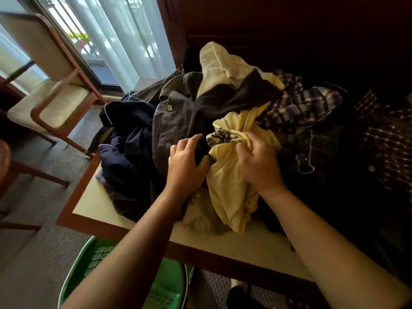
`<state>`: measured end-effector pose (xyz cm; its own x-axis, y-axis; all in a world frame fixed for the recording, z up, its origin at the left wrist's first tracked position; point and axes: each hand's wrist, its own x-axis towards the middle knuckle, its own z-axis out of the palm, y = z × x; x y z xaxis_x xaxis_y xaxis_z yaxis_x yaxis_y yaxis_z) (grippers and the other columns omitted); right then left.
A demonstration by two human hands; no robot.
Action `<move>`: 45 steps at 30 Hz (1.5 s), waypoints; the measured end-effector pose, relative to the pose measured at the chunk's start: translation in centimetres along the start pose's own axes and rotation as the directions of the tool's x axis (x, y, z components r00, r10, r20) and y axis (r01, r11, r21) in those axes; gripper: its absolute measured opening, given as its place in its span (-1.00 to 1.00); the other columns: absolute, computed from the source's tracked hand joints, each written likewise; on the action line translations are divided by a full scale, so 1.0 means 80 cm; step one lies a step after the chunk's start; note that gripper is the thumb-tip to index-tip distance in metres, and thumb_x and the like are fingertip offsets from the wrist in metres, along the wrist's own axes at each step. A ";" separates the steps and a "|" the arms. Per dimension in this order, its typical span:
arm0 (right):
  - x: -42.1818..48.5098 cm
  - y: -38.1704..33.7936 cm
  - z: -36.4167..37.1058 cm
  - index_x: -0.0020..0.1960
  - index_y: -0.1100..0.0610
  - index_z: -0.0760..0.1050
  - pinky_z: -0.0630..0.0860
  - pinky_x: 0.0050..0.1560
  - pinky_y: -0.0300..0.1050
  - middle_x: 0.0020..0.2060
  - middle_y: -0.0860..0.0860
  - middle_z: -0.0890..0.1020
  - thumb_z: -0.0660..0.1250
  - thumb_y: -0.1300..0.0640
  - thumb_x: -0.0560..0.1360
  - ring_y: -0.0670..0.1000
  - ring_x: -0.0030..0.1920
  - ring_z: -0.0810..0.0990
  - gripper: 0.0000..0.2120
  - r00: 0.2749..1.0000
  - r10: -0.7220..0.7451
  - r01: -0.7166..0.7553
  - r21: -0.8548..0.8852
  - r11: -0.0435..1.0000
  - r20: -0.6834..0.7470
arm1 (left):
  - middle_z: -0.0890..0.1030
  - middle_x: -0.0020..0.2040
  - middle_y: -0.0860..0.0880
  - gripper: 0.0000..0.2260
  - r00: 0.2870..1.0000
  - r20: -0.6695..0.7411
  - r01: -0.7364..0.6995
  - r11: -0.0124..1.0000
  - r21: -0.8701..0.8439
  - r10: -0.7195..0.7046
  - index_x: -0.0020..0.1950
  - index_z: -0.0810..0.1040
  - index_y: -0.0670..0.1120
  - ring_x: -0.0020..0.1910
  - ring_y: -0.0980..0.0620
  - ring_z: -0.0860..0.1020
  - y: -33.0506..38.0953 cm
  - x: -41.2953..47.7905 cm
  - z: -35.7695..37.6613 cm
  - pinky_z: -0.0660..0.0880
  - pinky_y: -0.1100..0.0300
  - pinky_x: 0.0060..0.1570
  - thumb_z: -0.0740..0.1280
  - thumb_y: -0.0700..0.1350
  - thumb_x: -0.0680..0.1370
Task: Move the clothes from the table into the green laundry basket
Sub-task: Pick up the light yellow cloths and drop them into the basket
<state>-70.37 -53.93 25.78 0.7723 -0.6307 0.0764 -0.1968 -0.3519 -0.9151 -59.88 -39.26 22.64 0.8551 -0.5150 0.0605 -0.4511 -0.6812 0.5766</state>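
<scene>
Pinches a fold of dark cloth (201, 152) with the left hand (187, 159), grip curled, thumb under the fold. Bunches the yellow shirt (229, 197) in the right hand (256, 159), grip closed tight on its gathered folds, just beside the left. Around both, heaped on the desk (95, 204): grey shirt (176, 121), navy garment (127, 152), plaid shirt (301, 105). Below the desk's near edge, on the floor: green laundry basket (75, 270), partly hidden by the left forearm. Far left, near the window: wooden chair (51, 101).

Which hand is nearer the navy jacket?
Left. The left hand grips dark cloth just right of the navy jacket; the right hand is farther right, bunching the yellow shirt.
</scene>
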 end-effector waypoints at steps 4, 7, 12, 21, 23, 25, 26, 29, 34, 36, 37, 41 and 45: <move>-0.037 -0.033 -0.018 0.16 0.09 0.59 0.60 -0.08 -0.24 -0.12 0.04 0.67 0.12 0.24 0.64 -0.01 -0.14 0.65 -0.72 0.996 -0.011 -0.017 0.314 0.949 0.088 | 0.19 0.62 0.01 -0.17 0.982 0.147 -0.089 0.978 -0.189 0.118 0.64 0.10 0.20 0.56 -0.07 0.17 0.014 -0.016 -0.009 0.17 -0.03 0.48 0.43 0.05 0.44; -0.050 -0.044 -0.018 0.06 0.03 0.60 0.54 0.04 -0.31 -0.11 -0.07 0.67 0.13 0.26 0.63 -0.14 -0.05 0.64 -0.71 0.997 -0.029 0.003 0.341 0.940 0.071 | 0.41 0.53 -0.05 -0.41 0.934 0.286 -0.074 0.897 -0.436 0.216 0.48 0.46 0.07 0.55 -0.01 0.33 0.024 -0.029 -0.015 0.31 -0.05 0.50 0.50 -0.11 0.46; -0.060 -0.023 -0.016 0.11 0.10 0.57 0.56 0.12 -0.18 -0.09 -0.08 0.63 0.25 0.16 0.64 -0.13 -0.03 0.60 -0.87 0.993 -0.119 0.114 0.190 0.975 0.015 | 0.71 -0.15 -0.05 -0.79 0.926 0.378 0.303 0.574 -0.760 0.012 -0.09 0.70 -0.05 -0.13 0.00 0.67 0.038 -0.064 -0.027 0.62 0.08 -0.08 0.32 -0.24 0.64; -0.088 0.041 0.005 0.59 -0.21 -0.08 -0.07 0.51 0.14 0.61 -0.09 -0.05 0.48 -0.48 0.13 0.05 0.60 -0.09 0.22 0.917 -0.091 0.268 -0.431 0.861 0.388 | 0.76 -0.06 -0.08 -0.73 0.937 0.287 0.336 0.290 -0.896 -0.200 0.12 0.62 -0.15 -0.03 -0.01 0.73 0.028 -0.096 -0.035 0.65 0.17 -0.13 0.15 -0.08 0.72; -0.090 0.044 0.005 0.57 -0.15 0.15 0.02 0.50 0.24 0.61 -0.01 0.07 0.44 -0.41 0.27 0.13 0.60 -0.01 -0.02 0.936 -0.141 0.304 -0.536 0.788 0.322 | 0.75 -0.15 -0.02 -0.72 0.940 0.269 0.323 0.302 -0.897 -0.207 0.09 0.60 -0.14 -0.12 0.06 0.73 0.029 -0.101 -0.039 0.63 0.24 -0.21 0.11 -0.09 0.73; -0.094 0.042 0.004 0.43 -0.07 0.42 0.11 0.44 0.23 0.50 -0.01 0.37 0.38 -0.28 0.39 0.13 0.55 0.19 -0.34 0.951 -0.194 0.301 -0.589 0.750 0.239 | 0.75 -0.11 -0.08 -0.71 0.939 0.262 0.319 0.277 -0.906 -0.224 0.10 0.61 -0.16 -0.06 -0.01 0.73 0.030 -0.104 -0.045 0.67 0.12 -0.11 0.14 -0.06 0.72; -0.096 0.040 0.006 0.33 -0.04 0.51 0.15 0.39 0.19 0.38 -0.04 0.51 0.36 -0.22 0.42 0.10 0.48 0.31 -0.47 0.956 -0.222 0.295 -0.592 0.750 0.194 | 0.74 -0.03 -0.14 -0.70 0.938 0.263 0.317 0.249 -0.915 -0.226 0.14 0.61 -0.18 0.02 -0.09 0.72 0.029 -0.104 -0.047 0.67 -0.01 0.02 0.18 -0.01 0.70; -0.105 0.026 0.010 0.07 0.01 0.59 0.24 0.30 0.07 0.03 -0.11 0.65 0.33 -0.16 0.41 0.03 0.23 0.55 -0.66 0.964 -0.263 0.248 -0.479 0.842 0.037 | 0.71 0.10 -0.19 -0.64 0.949 0.247 0.294 0.262 -0.919 -0.198 0.25 0.58 -0.19 0.16 -0.07 0.68 0.023 -0.108 -0.053 0.57 -0.16 0.25 0.32 0.05 0.61; -0.115 -0.028 0.008 0.17 0.03 0.50 0.52 0.28 0.12 0.08 -0.12 0.64 0.46 0.16 0.48 -0.02 0.18 0.62 -0.70 0.927 -0.357 0.363 0.030 0.931 -0.117 | 0.72 0.06 -0.10 -0.75 0.936 0.318 0.348 0.258 -0.901 -0.153 0.36 0.51 -0.20 0.09 -0.10 0.68 -0.001 -0.111 -0.053 0.65 0.00 0.05 0.26 -0.23 0.69; -0.123 -0.051 0.011 0.25 -0.11 0.52 0.48 0.30 -0.24 0.14 -0.31 0.62 0.40 0.28 0.53 -0.27 0.22 0.56 -0.60 0.925 -0.375 0.344 0.276 0.897 0.066 | 0.74 0.01 -0.05 -0.74 0.916 0.364 0.398 0.252 -0.882 -0.172 0.31 0.59 -0.10 0.01 -0.07 0.70 -0.012 -0.117 -0.050 0.63 -0.07 0.05 0.35 -0.16 0.62; -0.127 -0.066 0.014 0.18 -0.24 0.57 0.47 0.23 -0.36 0.08 -0.38 0.63 0.38 0.22 0.55 -0.35 0.15 0.57 -0.62 0.921 -0.347 0.268 0.356 0.895 0.179 | 0.73 0.04 -0.08 -0.70 0.903 0.395 0.425 0.223 -0.877 -0.167 0.26 0.64 -0.08 0.03 -0.09 0.69 -0.014 -0.122 -0.050 0.60 -0.14 0.11 0.44 -0.06 0.54; -0.124 -0.093 0.021 -0.12 -0.21 0.55 0.48 -0.17 -0.50 -0.28 -0.32 0.62 0.50 0.34 0.43 -0.44 -0.20 0.58 -0.58 0.976 -0.156 0.091 0.367 0.926 0.152 | 0.68 0.11 -0.25 -0.33 0.831 0.537 0.545 0.013 -0.839 -0.145 0.26 0.63 -0.20 0.06 -0.19 0.68 -0.014 -0.130 -0.062 0.63 -0.17 0.07 0.60 0.19 0.30; -0.113 -0.083 0.031 0.29 -0.19 0.33 0.47 0.03 -0.46 0.08 -0.36 0.51 0.56 0.18 0.40 -0.46 0.03 0.52 -0.38 0.998 -0.061 0.051 0.293 0.955 0.025 | 0.70 0.16 -0.20 -0.54 0.793 0.582 0.571 -0.113 -0.813 -0.183 0.25 0.67 -0.08 0.15 -0.12 0.69 -0.017 -0.120 -0.073 0.63 -0.08 0.14 0.25 0.25 0.63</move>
<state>-74.50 -44.16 30.20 0.7980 -0.5902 0.1222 0.0287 -0.1652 -0.9858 -65.95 -30.36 26.00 0.6113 -0.5864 -0.5314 0.7471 0.2064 0.6318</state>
